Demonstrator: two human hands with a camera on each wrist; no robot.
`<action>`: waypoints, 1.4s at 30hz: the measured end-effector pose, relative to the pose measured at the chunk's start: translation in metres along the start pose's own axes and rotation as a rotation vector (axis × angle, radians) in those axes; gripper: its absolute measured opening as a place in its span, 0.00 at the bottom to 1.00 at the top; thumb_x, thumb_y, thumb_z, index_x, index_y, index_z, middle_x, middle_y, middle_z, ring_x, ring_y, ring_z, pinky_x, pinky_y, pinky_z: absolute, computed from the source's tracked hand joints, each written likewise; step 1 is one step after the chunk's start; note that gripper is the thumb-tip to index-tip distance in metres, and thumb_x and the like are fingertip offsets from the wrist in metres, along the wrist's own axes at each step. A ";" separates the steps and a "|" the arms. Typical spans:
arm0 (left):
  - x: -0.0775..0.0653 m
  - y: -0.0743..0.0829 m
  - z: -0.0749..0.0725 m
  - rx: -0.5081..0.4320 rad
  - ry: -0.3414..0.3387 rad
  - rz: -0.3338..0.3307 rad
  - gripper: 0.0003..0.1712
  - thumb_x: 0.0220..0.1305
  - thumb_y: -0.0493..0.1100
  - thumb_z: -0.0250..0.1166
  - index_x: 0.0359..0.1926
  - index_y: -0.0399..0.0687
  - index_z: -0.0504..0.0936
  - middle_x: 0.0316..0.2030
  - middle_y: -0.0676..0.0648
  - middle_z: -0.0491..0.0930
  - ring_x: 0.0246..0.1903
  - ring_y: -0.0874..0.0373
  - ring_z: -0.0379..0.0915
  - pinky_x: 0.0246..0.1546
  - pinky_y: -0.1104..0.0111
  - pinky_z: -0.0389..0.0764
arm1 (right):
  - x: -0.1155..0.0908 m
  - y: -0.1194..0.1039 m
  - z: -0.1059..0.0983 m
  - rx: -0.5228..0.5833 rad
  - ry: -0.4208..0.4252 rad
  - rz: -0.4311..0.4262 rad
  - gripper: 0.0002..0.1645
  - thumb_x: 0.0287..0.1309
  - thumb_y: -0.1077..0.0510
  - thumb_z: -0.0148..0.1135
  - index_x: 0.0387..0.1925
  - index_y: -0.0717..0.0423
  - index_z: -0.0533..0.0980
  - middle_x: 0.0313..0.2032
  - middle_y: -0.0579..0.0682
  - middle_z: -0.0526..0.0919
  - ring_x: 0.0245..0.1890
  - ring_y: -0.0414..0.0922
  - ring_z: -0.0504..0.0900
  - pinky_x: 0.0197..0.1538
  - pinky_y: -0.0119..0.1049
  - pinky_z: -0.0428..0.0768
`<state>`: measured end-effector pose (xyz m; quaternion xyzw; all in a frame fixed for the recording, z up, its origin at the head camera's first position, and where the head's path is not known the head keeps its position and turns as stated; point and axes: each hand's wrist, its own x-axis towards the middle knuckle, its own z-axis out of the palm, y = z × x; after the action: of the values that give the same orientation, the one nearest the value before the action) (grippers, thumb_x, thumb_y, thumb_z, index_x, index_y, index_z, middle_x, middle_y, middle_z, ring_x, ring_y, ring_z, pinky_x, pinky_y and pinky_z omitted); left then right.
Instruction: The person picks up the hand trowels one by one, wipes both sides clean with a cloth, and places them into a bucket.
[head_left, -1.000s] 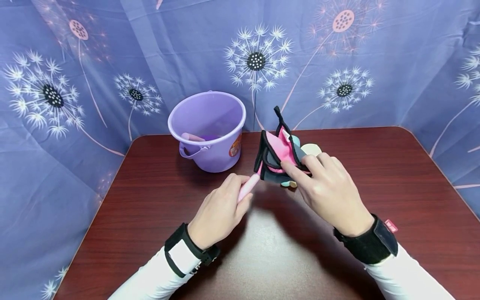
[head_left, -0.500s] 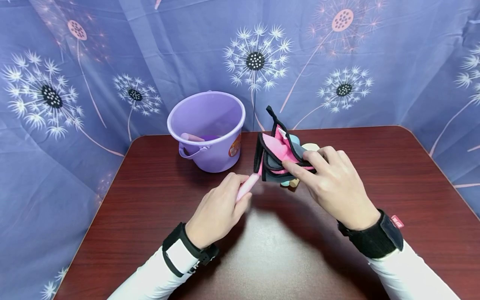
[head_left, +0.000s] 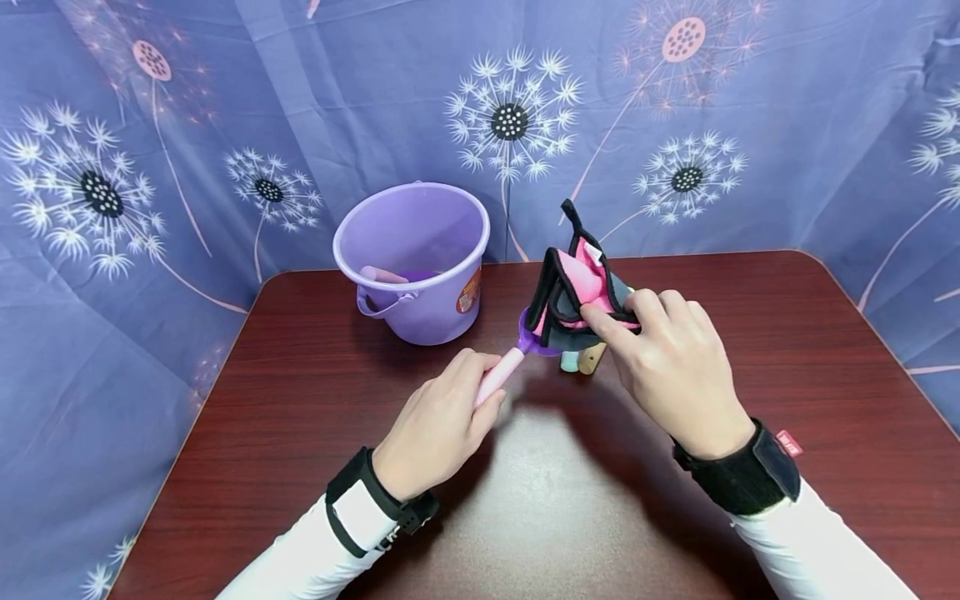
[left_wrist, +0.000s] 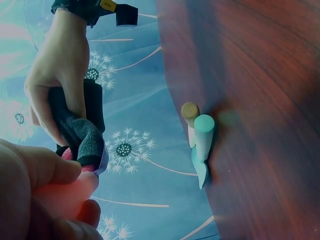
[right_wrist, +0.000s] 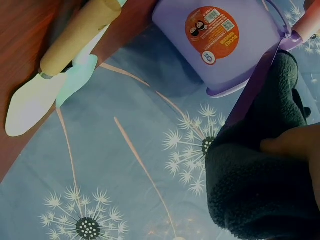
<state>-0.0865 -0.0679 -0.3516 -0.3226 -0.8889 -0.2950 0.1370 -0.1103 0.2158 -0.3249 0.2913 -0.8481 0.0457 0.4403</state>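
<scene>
In the head view my left hand [head_left: 435,425] grips the pale pink handle [head_left: 498,377] of a small garden trowel with a purple blade [head_left: 528,335]. The trowel is held above the table. My right hand [head_left: 671,375] holds a folded grey and pink cloth [head_left: 587,282] with black edging against the blade, covering most of it. In the right wrist view the cloth's fuzzy grey side [right_wrist: 250,185] lies over the purple blade. Beneath the cloth, on the table, lie a mint-handled trowel [left_wrist: 204,137] and a wooden-handled trowel [right_wrist: 82,37] with a cream blade.
A purple bucket [head_left: 457,321] stands at the back left of the dark red wooden table [head_left: 315,400]. Inside it a pink handle [head_left: 384,275] shows. A blue curtain [head_left: 375,92] with dandelion print hangs behind the table.
The cloth and my right hand have shifted slightly along the blade, away from the handle, after a small dip toward the handle side. Purple near the handle now shows. My left hand stays nearly still.
</scene>
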 end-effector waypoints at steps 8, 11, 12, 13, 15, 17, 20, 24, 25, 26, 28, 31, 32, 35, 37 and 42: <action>-0.001 -0.001 0.000 0.005 0.001 -0.006 0.15 0.74 0.41 0.66 0.58 0.45 0.78 0.40 0.53 0.75 0.29 0.61 0.73 0.27 0.65 0.78 | 0.000 0.002 -0.001 -0.017 0.027 0.050 0.25 0.69 0.70 0.45 0.55 0.54 0.85 0.33 0.62 0.72 0.25 0.60 0.65 0.23 0.48 0.60; -0.001 -0.001 0.000 0.006 0.002 -0.008 0.15 0.75 0.41 0.66 0.58 0.46 0.78 0.40 0.53 0.75 0.29 0.61 0.73 0.27 0.65 0.78 | -0.001 0.003 -0.001 -0.027 0.027 0.066 0.26 0.68 0.70 0.45 0.56 0.53 0.84 0.33 0.63 0.72 0.25 0.60 0.65 0.23 0.49 0.60; -0.001 -0.001 0.000 0.006 0.003 -0.009 0.15 0.75 0.42 0.66 0.58 0.46 0.78 0.40 0.53 0.75 0.29 0.61 0.73 0.27 0.65 0.78 | -0.001 0.004 -0.001 -0.031 0.026 0.071 0.26 0.69 0.69 0.45 0.56 0.53 0.84 0.33 0.63 0.72 0.25 0.60 0.65 0.23 0.49 0.60; -0.001 -0.001 0.000 0.007 0.003 -0.009 0.15 0.75 0.42 0.66 0.58 0.46 0.78 0.40 0.53 0.75 0.29 0.61 0.73 0.27 0.65 0.78 | -0.001 0.004 -0.001 -0.035 0.025 0.077 0.25 0.70 0.68 0.44 0.55 0.53 0.84 0.32 0.63 0.72 0.25 0.61 0.65 0.23 0.49 0.60; -0.001 -0.001 0.001 0.010 0.004 -0.010 0.15 0.75 0.42 0.66 0.58 0.46 0.79 0.40 0.53 0.75 0.29 0.61 0.73 0.27 0.65 0.78 | -0.002 0.005 -0.001 -0.044 0.017 0.088 0.25 0.71 0.67 0.43 0.56 0.53 0.84 0.32 0.63 0.71 0.24 0.61 0.65 0.23 0.50 0.60; -0.001 -0.001 0.000 0.012 0.006 -0.010 0.15 0.75 0.41 0.66 0.58 0.46 0.79 0.40 0.53 0.75 0.29 0.61 0.72 0.27 0.65 0.78 | -0.003 0.005 -0.001 -0.051 0.003 0.100 0.25 0.72 0.67 0.42 0.56 0.53 0.83 0.32 0.63 0.71 0.24 0.61 0.65 0.23 0.50 0.60; -0.001 -0.001 0.001 0.014 0.009 -0.007 0.15 0.75 0.41 0.66 0.58 0.45 0.78 0.40 0.52 0.75 0.28 0.60 0.72 0.27 0.64 0.78 | -0.004 0.006 -0.002 -0.054 -0.013 0.114 0.26 0.71 0.67 0.42 0.56 0.52 0.83 0.33 0.63 0.71 0.25 0.61 0.65 0.23 0.51 0.61; 0.000 -0.002 0.001 0.017 0.010 -0.001 0.15 0.75 0.41 0.66 0.58 0.45 0.78 0.40 0.52 0.75 0.29 0.60 0.73 0.27 0.64 0.78 | -0.004 0.004 -0.002 -0.048 -0.012 0.107 0.25 0.71 0.67 0.43 0.57 0.52 0.83 0.33 0.63 0.71 0.25 0.61 0.65 0.23 0.51 0.60; 0.000 -0.002 0.000 0.017 0.010 -0.001 0.15 0.75 0.41 0.66 0.58 0.45 0.78 0.40 0.52 0.75 0.29 0.60 0.73 0.27 0.64 0.78 | -0.004 0.003 -0.001 -0.043 -0.011 0.101 0.25 0.71 0.67 0.44 0.57 0.52 0.83 0.33 0.63 0.71 0.25 0.61 0.65 0.23 0.51 0.60; 0.000 -0.002 0.000 0.017 0.009 -0.002 0.15 0.75 0.41 0.66 0.58 0.45 0.78 0.40 0.52 0.75 0.29 0.60 0.73 0.27 0.64 0.78 | -0.004 0.002 -0.001 -0.038 -0.007 0.095 0.25 0.70 0.68 0.45 0.57 0.53 0.83 0.33 0.63 0.71 0.25 0.61 0.64 0.23 0.50 0.60; 0.000 -0.002 0.000 0.018 0.009 -0.003 0.15 0.74 0.41 0.66 0.58 0.45 0.78 0.40 0.52 0.75 0.29 0.60 0.73 0.27 0.64 0.78 | -0.004 0.000 0.000 -0.027 -0.001 0.078 0.24 0.70 0.68 0.46 0.57 0.54 0.83 0.33 0.63 0.71 0.25 0.60 0.64 0.23 0.50 0.59; 0.000 -0.002 0.001 0.018 0.005 -0.008 0.15 0.75 0.41 0.66 0.58 0.45 0.79 0.40 0.53 0.75 0.29 0.60 0.73 0.27 0.64 0.78 | -0.004 -0.003 0.001 -0.009 -0.004 0.052 0.23 0.68 0.68 0.48 0.56 0.55 0.83 0.33 0.62 0.71 0.25 0.60 0.64 0.24 0.49 0.59; 0.000 -0.002 0.001 0.019 0.003 -0.009 0.14 0.75 0.41 0.66 0.58 0.45 0.79 0.39 0.53 0.74 0.29 0.60 0.72 0.27 0.64 0.78 | -0.005 -0.004 0.002 -0.005 -0.007 0.043 0.23 0.67 0.68 0.49 0.56 0.55 0.84 0.33 0.62 0.71 0.25 0.59 0.64 0.23 0.49 0.59; 0.000 -0.002 0.001 0.023 0.000 -0.015 0.14 0.75 0.41 0.66 0.58 0.46 0.79 0.39 0.53 0.74 0.28 0.60 0.72 0.26 0.65 0.77 | -0.006 -0.007 0.004 0.020 -0.033 0.012 0.23 0.65 0.66 0.52 0.57 0.56 0.83 0.34 0.62 0.71 0.25 0.60 0.63 0.24 0.49 0.58; 0.000 -0.002 0.002 0.025 0.000 -0.017 0.14 0.75 0.41 0.66 0.58 0.46 0.79 0.39 0.53 0.74 0.28 0.60 0.72 0.26 0.65 0.77 | -0.007 -0.010 0.005 0.035 -0.052 -0.008 0.23 0.63 0.65 0.57 0.58 0.56 0.83 0.35 0.62 0.71 0.26 0.60 0.64 0.24 0.49 0.58; 0.000 -0.002 0.002 0.030 0.004 -0.009 0.14 0.74 0.41 0.66 0.58 0.46 0.79 0.39 0.53 0.75 0.28 0.60 0.73 0.26 0.64 0.77 | -0.008 -0.014 0.006 0.066 -0.087 -0.059 0.29 0.54 0.66 0.72 0.60 0.56 0.81 0.37 0.62 0.72 0.28 0.62 0.66 0.25 0.50 0.61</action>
<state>-0.0881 -0.0679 -0.3538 -0.3159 -0.8944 -0.2829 0.1422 -0.1038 0.2064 -0.3377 0.3322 -0.8556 0.0480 0.3941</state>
